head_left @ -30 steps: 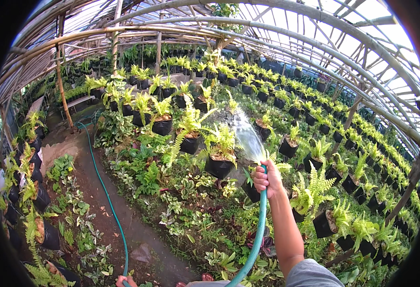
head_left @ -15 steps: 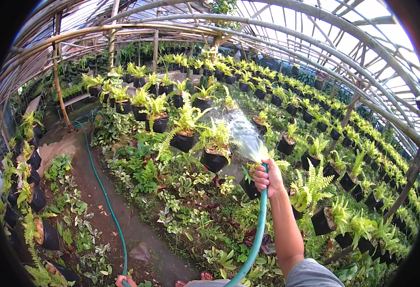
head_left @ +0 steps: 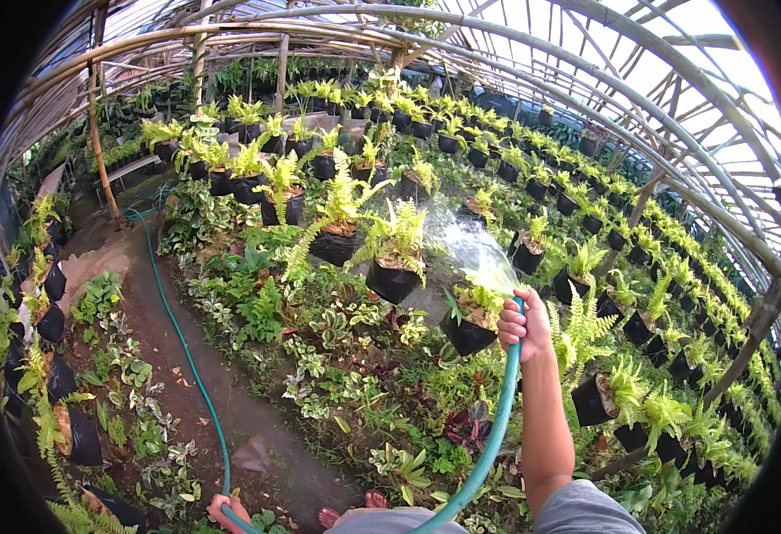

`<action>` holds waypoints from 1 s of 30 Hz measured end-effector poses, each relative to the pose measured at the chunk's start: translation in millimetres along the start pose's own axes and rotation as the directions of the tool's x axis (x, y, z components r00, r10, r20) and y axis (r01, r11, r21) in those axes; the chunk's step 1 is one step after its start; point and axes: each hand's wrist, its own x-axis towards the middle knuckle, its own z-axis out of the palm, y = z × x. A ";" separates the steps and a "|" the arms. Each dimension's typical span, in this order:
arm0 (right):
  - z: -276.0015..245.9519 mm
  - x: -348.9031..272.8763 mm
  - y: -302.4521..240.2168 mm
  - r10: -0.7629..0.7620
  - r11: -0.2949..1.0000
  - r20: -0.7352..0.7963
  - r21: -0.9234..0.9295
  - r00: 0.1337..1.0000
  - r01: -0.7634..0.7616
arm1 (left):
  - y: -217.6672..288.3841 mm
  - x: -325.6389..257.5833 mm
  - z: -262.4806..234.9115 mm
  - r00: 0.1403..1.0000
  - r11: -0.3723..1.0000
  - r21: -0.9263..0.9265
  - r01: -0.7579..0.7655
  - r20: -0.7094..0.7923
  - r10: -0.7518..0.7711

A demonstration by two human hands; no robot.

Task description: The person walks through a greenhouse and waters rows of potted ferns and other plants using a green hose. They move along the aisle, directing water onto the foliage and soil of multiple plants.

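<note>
Spray [head_left: 470,245] has swung a little left across the ferns [head_left: 396,238] | right hand [head_left: 524,322] fisted round hose [head_left: 495,427] end, thumb fanning water | left hand [head_left: 223,511] at frame's bottom edge, grip unclear | best: sweep slowly, keep spray on pots [head_left: 392,281]

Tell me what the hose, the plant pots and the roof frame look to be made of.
Hose: likely flexible plastic or rubber, smooth teal; it bends in the right hand.
Plant pots: apparently soft black plastic, possibly grow bags; their sides look slack.
Roof frame: seemingly bamboo or bare wooden poles, pale and rounded.
</note>
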 end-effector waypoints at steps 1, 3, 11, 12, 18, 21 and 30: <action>-1.9 -1.8 -1.4 -0.004 1.000 -0.018 0.010 1.000 0.004 | 0.8 -3.0 2.4 1.000 1.000 -0.010 0.026 0.003 -0.026; -5.1 -5.6 -3.7 0.026 0.994 -0.011 0.110 1.000 -0.025 | 6.2 -4.2 5.6 0.997 0.997 -0.023 0.070 0.019 -0.069; -2.3 -17.4 -7.7 -0.036 0.996 -0.022 0.081 0.999 0.038 | 32.7 -2.7 12.8 0.993 0.994 0.007 0.109 0.055 -0.109; -0.6 -18.4 -8.4 -0.042 0.996 -0.023 0.076 0.999 0.044 | 32.2 -2.0 13.5 0.994 0.995 0.005 0.096 0.056 -0.097; 9.7 -16.5 -6.9 -0.067 0.996 -0.035 0.063 0.997 0.069 | 22.3 5.6 16.7 0.989 0.990 -0.020 0.139 0.056 -0.137; 13.8 -13.6 -4.2 -0.080 0.995 -0.038 0.056 0.996 0.082 | 19.3 6.3 18.1 0.988 0.989 -0.017 0.150 0.036 -0.149; 20.8 -4.3 6.8 -0.079 0.995 -0.033 0.058 0.996 0.080 | 6.8 12.5 14.1 0.984 0.983 -0.049 0.178 0.017 -0.177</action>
